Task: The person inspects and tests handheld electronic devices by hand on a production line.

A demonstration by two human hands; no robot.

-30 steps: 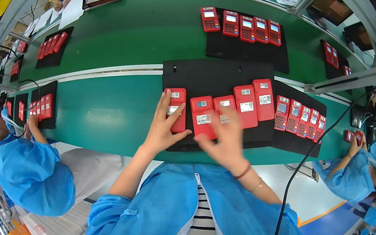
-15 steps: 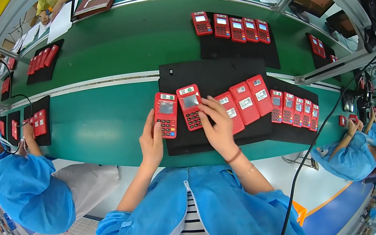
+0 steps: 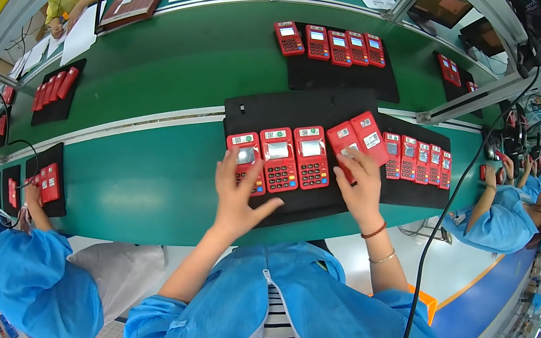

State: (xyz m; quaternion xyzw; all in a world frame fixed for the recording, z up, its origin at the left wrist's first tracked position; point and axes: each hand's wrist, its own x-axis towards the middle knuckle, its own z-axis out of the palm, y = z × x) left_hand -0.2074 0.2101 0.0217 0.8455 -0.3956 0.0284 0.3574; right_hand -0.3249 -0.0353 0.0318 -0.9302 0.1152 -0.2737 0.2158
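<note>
Three red card payment terminals lie keypad side up in a row on a black mat [image 3: 278, 212]: a left one [image 3: 243, 154], a middle one [image 3: 278, 160] and a right one [image 3: 311, 157]. My left hand [image 3: 236, 199], fingers spread and thumb out, hovers over the left one and partly covers it. To the right, a back-up terminal [image 3: 341, 136] has its lower end between the thumb and fingers of my right hand [image 3: 361, 188]. Another back-up terminal [image 3: 368, 135] lies close beside it, partly behind my fingers.
Several red terminals [image 3: 408, 160] stand in a row on the mat at right. More terminals [image 3: 339, 49] sit on a far black mat. A metal frame post [image 3: 471, 96] and a hanging black cable [image 3: 435, 239] are at right. Co-workers in blue sit at left [image 3: 39, 268] and right [image 3: 503, 217].
A third terminal now lies face up beside the first two. My left hand has let go of the left terminal and opened. My right hand has moved right onto a back-up terminal.
</note>
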